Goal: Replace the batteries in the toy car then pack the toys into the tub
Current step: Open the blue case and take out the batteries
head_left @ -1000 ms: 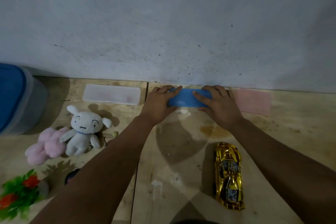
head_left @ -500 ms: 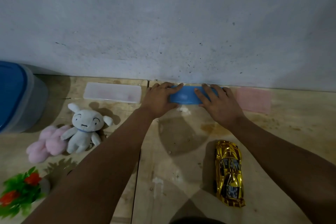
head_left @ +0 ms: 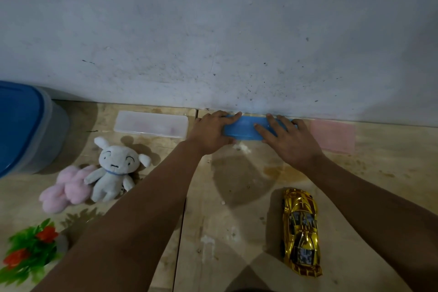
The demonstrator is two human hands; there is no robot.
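Both hands were on a long blue plastic box (head_left: 244, 129) that lay against the foot of the rough grey wall (head_left: 213, 31). The left hand (head_left: 211, 134) gripped its left end, with the thumb under the near edge and the fingers curled over the top. The right hand (head_left: 288, 140) rested on the right part with straight, spread fingers lying flat on the lid. The surface (head_left: 237, 197) was pale wood boards, stained and dusty. The toy car (head_left: 301, 231), shiny gold like foil, stood near the person, well apart from the hands, on the right side. To the left of the blue box lay a flat clear plastic case (head_left: 151, 124), and to the right a thin pink sheet (head_left: 333, 136). A white plush dog (head_left: 115, 169) leaned beside a fluffy pink plush (head_left: 65, 188). In the left corner stood the translucent tub (head_left: 47, 135) with a blue lid, and below it a small plastic plant (head_left: 28, 251) with red flowers.
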